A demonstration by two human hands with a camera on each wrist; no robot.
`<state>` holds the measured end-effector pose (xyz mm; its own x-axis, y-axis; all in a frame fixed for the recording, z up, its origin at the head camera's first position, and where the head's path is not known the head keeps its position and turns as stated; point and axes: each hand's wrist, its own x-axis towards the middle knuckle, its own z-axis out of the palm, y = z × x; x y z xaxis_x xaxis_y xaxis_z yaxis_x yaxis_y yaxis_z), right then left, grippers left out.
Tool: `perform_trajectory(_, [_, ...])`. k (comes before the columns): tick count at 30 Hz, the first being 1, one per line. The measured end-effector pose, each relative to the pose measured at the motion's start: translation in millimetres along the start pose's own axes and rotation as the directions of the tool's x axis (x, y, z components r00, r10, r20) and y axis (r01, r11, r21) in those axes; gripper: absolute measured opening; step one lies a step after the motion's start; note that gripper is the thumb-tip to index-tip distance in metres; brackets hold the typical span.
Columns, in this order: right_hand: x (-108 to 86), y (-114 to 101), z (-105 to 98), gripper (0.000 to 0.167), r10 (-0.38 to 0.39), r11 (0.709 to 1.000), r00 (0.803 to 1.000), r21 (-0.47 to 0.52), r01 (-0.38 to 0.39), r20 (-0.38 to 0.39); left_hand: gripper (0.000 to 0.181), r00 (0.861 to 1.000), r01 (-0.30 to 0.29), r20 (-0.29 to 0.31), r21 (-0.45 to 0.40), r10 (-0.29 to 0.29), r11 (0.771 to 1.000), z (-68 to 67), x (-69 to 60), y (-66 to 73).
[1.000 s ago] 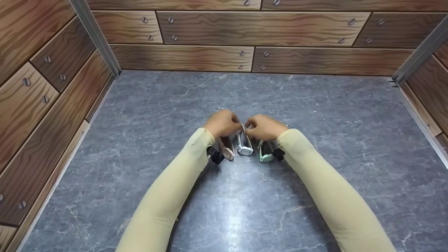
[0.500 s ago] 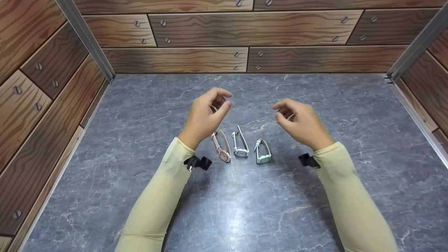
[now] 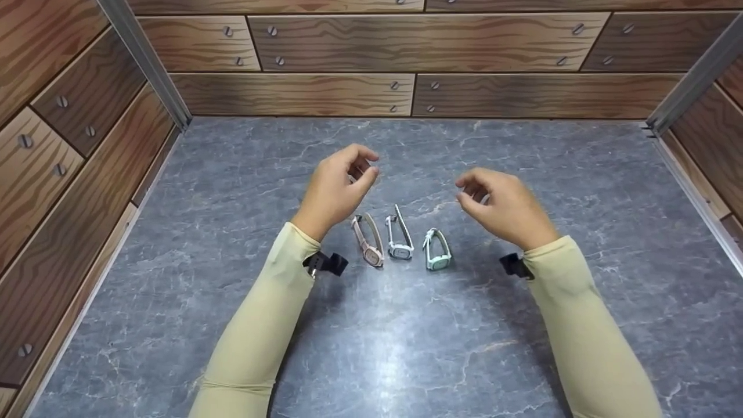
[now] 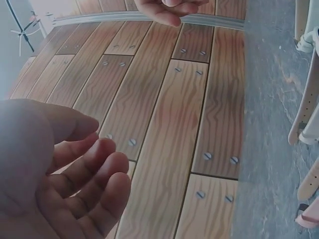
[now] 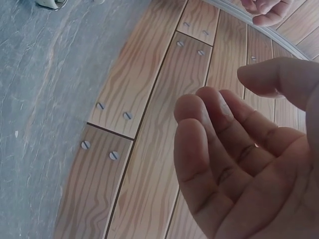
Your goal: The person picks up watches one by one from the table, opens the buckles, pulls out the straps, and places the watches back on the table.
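Wood-patterned panels [image 3: 336,96] stand well behind the white watch [image 3: 400,251], which rests on a grey marbled surface [image 3: 371,337]. From the head, the white watch sits with its strap reaching away from the person; just to its left lies the pink watch [image 3: 372,256], and near its right the green watch [image 3: 439,262]. Beyond it to the left hangs the left hand [image 3: 336,183], beyond it to the right the right hand [image 3: 502,200], each with fingers loosely bent and thumb apart from the fingertips. From the left wrist, cropped watch straps [image 4: 305,119] show well apart from the relaxed fingers. From the right wrist, the fingers curve gently, thumb spread away; a cropped watch piece [image 5: 51,4] is too little to identify.
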<state>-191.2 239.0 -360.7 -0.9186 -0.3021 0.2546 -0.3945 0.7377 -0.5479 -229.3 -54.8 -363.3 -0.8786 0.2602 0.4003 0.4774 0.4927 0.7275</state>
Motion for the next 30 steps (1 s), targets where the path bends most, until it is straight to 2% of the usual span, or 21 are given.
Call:
perform_trajectory(3, [0.2,1,-1,0.017,0.006,1.0,1.0,0.001,-0.006,0.009,0.019,0.998,0.044,0.051,0.036,-0.046,0.998,1.0,1.9,-2.9])
perform_trajectory(8, [0.9,2,0,0.016,0.038,0.999,0.999,-0.009,-0.037,0.027,0.024,0.985,0.097,0.136,0.1,-0.11,0.99,3.2,2.8,-8.4])
perform_trajectory(17, [5.3,14,16,0.017,0.098,0.995,0.989,-0.039,-0.094,0.113,0.024,0.967,0.144,0.192,0.146,-0.171,0.979,5.2,1.1,-14.7])
perform_trajectory(24, [9.2,34,33,0.018,0.144,0.989,0.96,-0.078,-0.129,0.241,0.025,0.947,0.162,0.251,0.173,-0.202,0.972,7.6,0.6,-16.5])
perform_trajectory(30, [10.8,42,42,0.022,0.165,0.986,0.933,-0.085,-0.145,0.321,0.023,0.94,0.172,0.264,0.181,-0.216,0.968,8.0,-0.6,-16.5])
